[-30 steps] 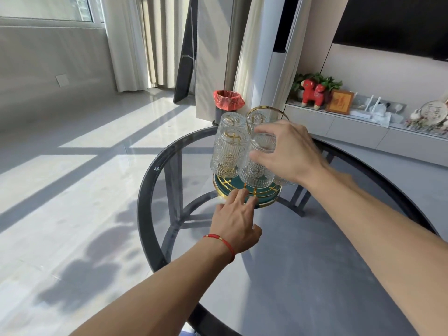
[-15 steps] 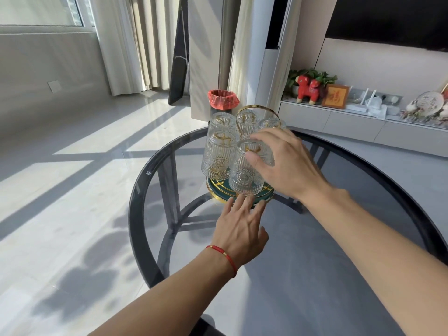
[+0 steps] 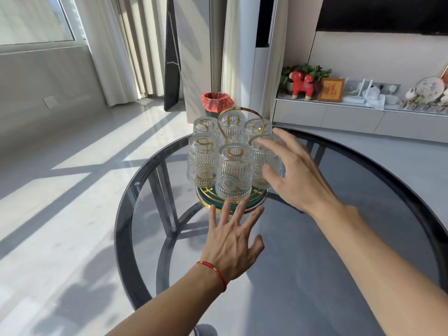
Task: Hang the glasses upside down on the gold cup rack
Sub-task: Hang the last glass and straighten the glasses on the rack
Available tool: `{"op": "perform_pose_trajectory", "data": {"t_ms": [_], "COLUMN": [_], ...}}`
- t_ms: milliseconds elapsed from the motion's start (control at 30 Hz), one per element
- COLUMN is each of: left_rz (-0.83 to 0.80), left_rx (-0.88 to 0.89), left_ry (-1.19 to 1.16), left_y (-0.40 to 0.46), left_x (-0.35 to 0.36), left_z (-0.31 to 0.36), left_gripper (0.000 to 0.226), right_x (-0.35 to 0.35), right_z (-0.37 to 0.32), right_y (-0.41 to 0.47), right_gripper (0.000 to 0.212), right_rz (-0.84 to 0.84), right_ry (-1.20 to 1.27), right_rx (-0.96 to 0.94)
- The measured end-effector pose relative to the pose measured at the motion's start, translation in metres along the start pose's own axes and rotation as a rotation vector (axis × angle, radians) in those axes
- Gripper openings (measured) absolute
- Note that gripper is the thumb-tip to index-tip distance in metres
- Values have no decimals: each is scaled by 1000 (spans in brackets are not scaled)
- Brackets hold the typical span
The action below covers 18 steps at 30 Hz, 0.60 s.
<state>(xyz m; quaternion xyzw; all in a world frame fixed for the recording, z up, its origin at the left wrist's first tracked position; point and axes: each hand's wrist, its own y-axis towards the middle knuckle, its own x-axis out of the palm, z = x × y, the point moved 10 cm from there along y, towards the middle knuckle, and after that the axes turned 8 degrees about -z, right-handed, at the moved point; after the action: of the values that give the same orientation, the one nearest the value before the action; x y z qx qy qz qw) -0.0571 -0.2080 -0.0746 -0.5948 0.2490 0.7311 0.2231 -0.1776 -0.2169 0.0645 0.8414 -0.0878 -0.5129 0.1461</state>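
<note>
The gold cup rack (image 3: 252,112) with a looped handle and a green, gold-rimmed round base (image 3: 206,196) stands on the round glass table (image 3: 363,214). Several ribbed clear glasses hang upside down on its hooks; the nearest glass (image 3: 234,177) is at the front, another glass (image 3: 202,163) to its left. My right hand (image 3: 298,175) hovers just right of the rack, fingers spread, holding nothing. My left hand (image 3: 234,241) lies flat on the table with fingertips at the base's front edge.
The table's dark rim (image 3: 121,214) curves at left, with floor beyond. A bin with a red liner (image 3: 217,105) stands behind the rack. A low cabinet (image 3: 363,117) with a red figurine and ornaments runs along the right wall.
My right hand has let go of the front glass and drawn back to the right with fingers apart. The glass now hangs on the rack. My left hand stays at the base.
</note>
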Motion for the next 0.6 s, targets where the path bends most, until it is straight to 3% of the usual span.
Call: {"op": "perform_pose_trajectory", "data": {"t_ms": [100,267,600], "left_rz": [-9,-15,-4], "left_rx": [-3,-11,-20], "left_ry": [-5,-5,6], "left_y": [0,1,2], "left_x": [1,2,4], "left_z": [-1,-1,-3], "left_gripper": [66,65,63], "right_x": [5,0,-13], "right_z": [2,6,32], "right_y": [5,14,12], "right_gripper": [50,32,27], "right_rz": [-24,80,130], "right_ry": [10,118,288], "right_rx": [-6,-20,7]}}
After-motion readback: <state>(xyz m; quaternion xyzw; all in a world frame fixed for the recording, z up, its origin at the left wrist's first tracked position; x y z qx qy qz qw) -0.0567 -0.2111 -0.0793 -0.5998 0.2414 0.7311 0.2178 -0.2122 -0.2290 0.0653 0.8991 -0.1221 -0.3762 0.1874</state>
